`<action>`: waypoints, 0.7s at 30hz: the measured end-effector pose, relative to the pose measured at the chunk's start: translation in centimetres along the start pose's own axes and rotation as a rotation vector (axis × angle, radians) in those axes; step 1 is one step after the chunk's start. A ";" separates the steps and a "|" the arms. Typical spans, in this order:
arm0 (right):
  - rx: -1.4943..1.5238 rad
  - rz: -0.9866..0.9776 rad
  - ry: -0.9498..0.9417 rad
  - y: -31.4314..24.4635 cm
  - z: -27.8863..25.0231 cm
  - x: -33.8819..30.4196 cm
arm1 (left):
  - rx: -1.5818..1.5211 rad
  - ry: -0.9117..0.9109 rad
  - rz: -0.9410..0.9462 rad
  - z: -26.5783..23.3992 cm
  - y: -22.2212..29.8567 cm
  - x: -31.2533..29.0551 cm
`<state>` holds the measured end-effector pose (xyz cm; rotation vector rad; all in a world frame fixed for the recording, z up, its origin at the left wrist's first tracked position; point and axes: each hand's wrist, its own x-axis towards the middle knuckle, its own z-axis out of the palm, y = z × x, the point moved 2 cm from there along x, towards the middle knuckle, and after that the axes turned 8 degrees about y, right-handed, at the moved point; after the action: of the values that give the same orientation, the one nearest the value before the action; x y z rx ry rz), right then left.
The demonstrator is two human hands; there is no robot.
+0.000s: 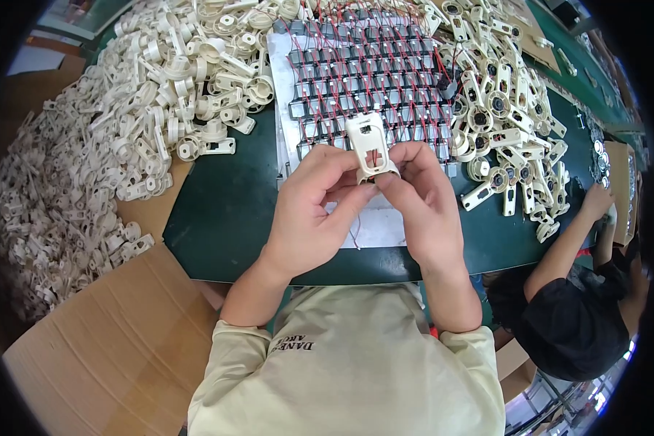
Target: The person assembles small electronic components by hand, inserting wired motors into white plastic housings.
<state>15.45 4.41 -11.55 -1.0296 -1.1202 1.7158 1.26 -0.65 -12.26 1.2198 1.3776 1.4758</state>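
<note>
My left hand (307,211) and my right hand (430,211) meet in front of me, both closed on one cream plastic housing (368,139). The piece stands with its long flat arm pointing away from me, and a rectangular opening is cut through that arm. Both thumbs press at its near, rounded end, and the fingers curl behind it. A bit of red wire shows through the opening; what else sits inside is hidden by my fingers. Just beyond my hands are rows of small grey blocks (349,89) with red wires, laid on a white sheet (285,109).
A large heap of cream housings (174,80) covers the left, spilling toward a cardboard box (116,334). More housings with dark round parts (512,131) lie to the right on the green table (221,225). A co-worker in black (574,312) reaches toward the table's right side.
</note>
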 end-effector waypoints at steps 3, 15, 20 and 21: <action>0.096 0.069 0.015 0.1 0.4 0.1 | -0.076 0.119 0.006 0.9 0.1 -0.2; -0.002 -0.004 0.001 -0.7 -0.1 -0.4 | -0.108 0.080 -0.004 0.6 0.6 0.0; -0.262 -0.313 -0.034 -0.3 -0.8 -0.6 | 0.052 0.079 0.077 0.7 0.8 0.0; -0.149 -0.319 -0.039 -0.2 -0.7 -0.3 | 0.044 0.078 0.085 0.6 1.0 0.3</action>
<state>16.23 4.41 -11.52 -0.8543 -1.3737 1.4213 1.86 -0.27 -11.29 1.2738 1.4327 1.5740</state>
